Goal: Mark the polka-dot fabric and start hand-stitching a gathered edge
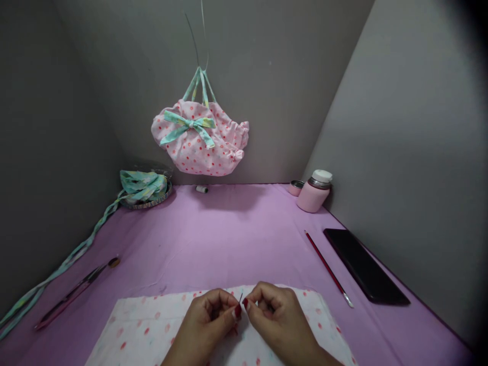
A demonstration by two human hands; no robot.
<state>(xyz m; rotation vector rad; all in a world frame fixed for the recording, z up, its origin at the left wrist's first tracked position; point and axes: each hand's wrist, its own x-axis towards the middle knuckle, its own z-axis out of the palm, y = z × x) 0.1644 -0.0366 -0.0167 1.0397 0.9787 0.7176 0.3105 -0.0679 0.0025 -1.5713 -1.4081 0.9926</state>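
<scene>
My left hand is closed in a pinch on a thin dark needle, which points upward between thumb and index finger. Close beside it on the right, my right hand is also pinched, its fingertips near the needle; whatever it holds is too small to make out. Both hands are over a white cloth with red and pink dots, spread at the near edge of the table.
A dotted pink cloth item with a green bow hangs at the back. Green fabric strips, a thread spool, a pink jar, a red pencil, a black phone-like slab and slender pink-handled tools lie around.
</scene>
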